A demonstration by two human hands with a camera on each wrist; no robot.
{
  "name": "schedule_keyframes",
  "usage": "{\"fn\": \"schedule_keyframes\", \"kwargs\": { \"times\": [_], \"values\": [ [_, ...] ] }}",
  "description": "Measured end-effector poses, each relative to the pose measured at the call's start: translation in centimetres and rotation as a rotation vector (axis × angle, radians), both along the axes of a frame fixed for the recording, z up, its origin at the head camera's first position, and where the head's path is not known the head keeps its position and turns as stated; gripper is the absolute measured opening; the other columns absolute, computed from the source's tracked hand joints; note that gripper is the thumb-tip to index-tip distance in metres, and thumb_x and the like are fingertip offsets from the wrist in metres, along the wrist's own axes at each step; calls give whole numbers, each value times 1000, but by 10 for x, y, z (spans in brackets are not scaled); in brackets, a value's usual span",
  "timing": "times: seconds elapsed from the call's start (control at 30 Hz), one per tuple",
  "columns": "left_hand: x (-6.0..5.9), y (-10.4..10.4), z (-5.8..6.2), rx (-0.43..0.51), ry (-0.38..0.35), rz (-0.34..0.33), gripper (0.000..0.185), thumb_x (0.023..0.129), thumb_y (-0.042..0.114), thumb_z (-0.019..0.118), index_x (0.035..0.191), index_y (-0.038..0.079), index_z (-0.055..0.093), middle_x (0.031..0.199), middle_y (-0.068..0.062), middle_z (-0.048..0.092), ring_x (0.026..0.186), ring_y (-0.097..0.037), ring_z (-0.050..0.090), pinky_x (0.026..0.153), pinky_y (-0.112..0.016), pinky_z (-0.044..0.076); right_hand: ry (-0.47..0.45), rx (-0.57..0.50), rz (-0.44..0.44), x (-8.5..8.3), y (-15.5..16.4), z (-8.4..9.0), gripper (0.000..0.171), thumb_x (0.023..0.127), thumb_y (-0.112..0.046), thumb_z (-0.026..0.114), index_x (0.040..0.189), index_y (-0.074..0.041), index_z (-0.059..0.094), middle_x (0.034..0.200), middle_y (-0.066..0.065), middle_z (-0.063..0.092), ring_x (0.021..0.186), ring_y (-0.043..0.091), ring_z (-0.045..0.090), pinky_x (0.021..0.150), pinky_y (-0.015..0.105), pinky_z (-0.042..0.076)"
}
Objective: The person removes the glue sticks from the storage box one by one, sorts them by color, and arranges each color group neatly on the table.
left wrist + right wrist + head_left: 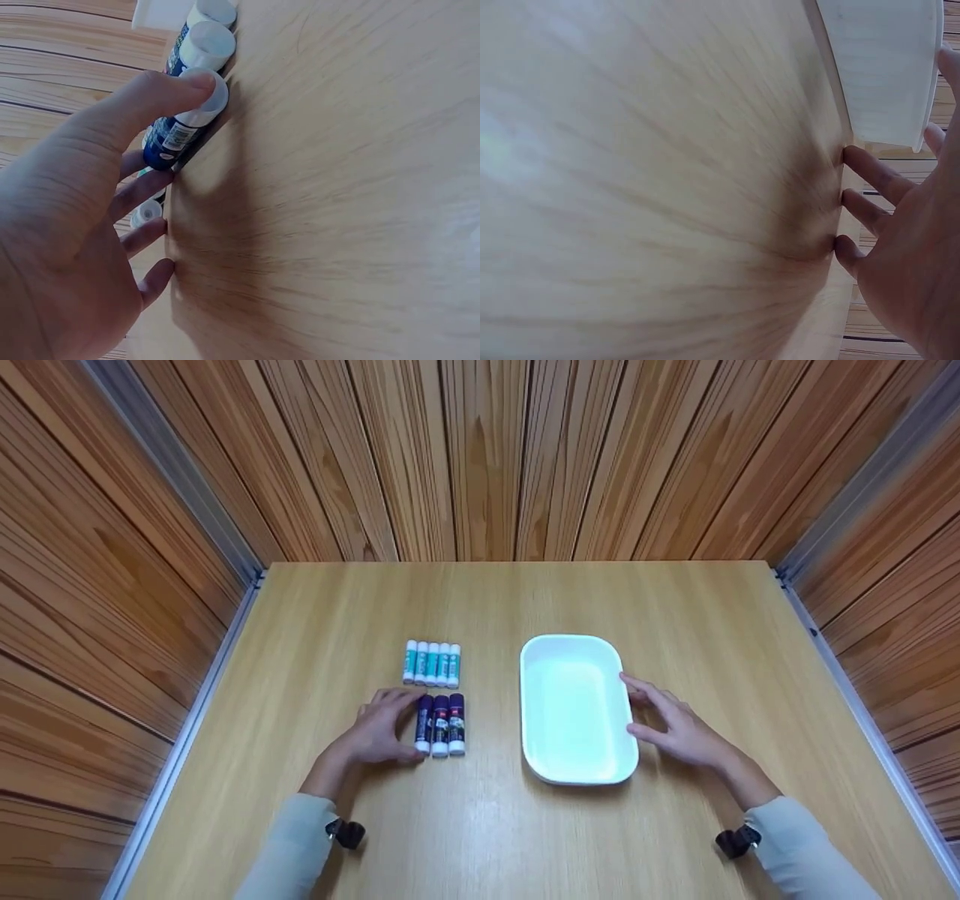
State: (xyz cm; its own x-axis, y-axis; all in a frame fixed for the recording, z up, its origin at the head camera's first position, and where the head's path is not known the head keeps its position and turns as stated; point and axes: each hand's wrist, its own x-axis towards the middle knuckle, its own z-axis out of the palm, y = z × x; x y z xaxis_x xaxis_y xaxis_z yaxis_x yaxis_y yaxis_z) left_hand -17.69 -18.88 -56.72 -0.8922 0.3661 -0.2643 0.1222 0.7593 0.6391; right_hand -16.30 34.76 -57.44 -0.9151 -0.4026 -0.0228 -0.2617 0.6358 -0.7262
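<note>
Three glue sticks with dark blue labels and white ends lie side by side on the table. My left hand [383, 727] pinches the leftmost dark glue stick [424, 726] lengthwise. In the left wrist view, the thumb [191, 84] presses its white end, and fingers reach its dark end. Just beyond lies a row of several smaller glue sticks [432, 664] in white and teal. My right hand [677, 729] is beside a white rectangular tub [577, 779], its thumb and index fingertip touching the right rim. The other fingertips of that hand rest on the table in the right wrist view.
The light wooden table [480, 840] has wood-plank walls [480, 457] at the back and both sides. Metal rails [180, 735] run along its side edges. The tub stands to the right of both glue stick rows.
</note>
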Motion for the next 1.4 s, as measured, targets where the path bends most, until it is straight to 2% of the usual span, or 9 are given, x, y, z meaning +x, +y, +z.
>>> {"fn": "schedule_keyframes", "kwargs": {
  "times": [0.4,0.83,0.9,0.97,1.07,1.1,1.23,1.3,1.4],
  "values": [
    [1,-1,-4,5,0,-4,110,82,39,101,175,24,43,181,-7,42,170,-39,28,129,-63,32,-2,-6,-16,1,0,-2,84,108,-33,75,179,-25,31,170,21,57,157,49,49,126,80,26],
    [3,-2,-6,57,-29,30,112,81,43,102,175,28,42,183,-7,39,173,-39,27,139,-70,23,-24,-23,-8,-2,3,-4,81,110,-32,73,179,-28,31,169,20,57,157,49,50,128,83,26],
    [4,-3,-3,73,-44,38,111,83,43,100,176,28,41,184,-7,38,174,-39,27,141,-72,20,-34,-42,5,-3,4,-2,77,111,-33,71,178,-29,33,174,16,53,162,40,49,141,60,28],
    [4,-5,1,96,-49,45,108,86,42,98,176,27,41,185,-8,38,175,-40,28,141,-73,21,-34,-79,22,-6,5,0,73,113,-30,69,177,-26,36,177,13,51,165,25,48,141,33,29],
    [3,-8,9,132,-37,56,100,90,41,93,175,26,42,184,-8,41,174,-41,32,139,-73,27,-11,-103,32,-11,6,6,66,114,-25,68,174,-22,42,178,8,51,164,8,47,132,16,34],
    [3,-9,12,142,-29,62,97,92,40,92,175,26,43,183,-8,42,173,-41,34,138,-72,31,-4,-98,27,-12,6,9,63,114,-23,67,173,-21,45,177,9,52,164,8,46,136,28,38],
    [1,-16,22,153,8,81,88,97,39,86,174,27,45,183,-8,43,173,-42,34,137,-74,32,-10,-57,3,-17,10,20,56,115,-22,64,169,-17,52,176,15,53,166,39,45,131,78,36],
    [-1,-22,26,149,23,83,85,100,40,84,174,26,44,183,-8,42,173,-42,33,137,-74,31,-26,-49,0,-19,14,25,54,115,-23,62,168,-16,53,175,18,53,164,51,42,127,87,31],
    [-3,-36,31,144,39,80,84,101,41,82,174,25,43,184,-9,41,173,-44,32,136,-76,30,-33,-36,3,-22,22,31,51,116,-24,61,166,-13,56,173,21,54,163,52,44,125,89,31]
  ]
}}
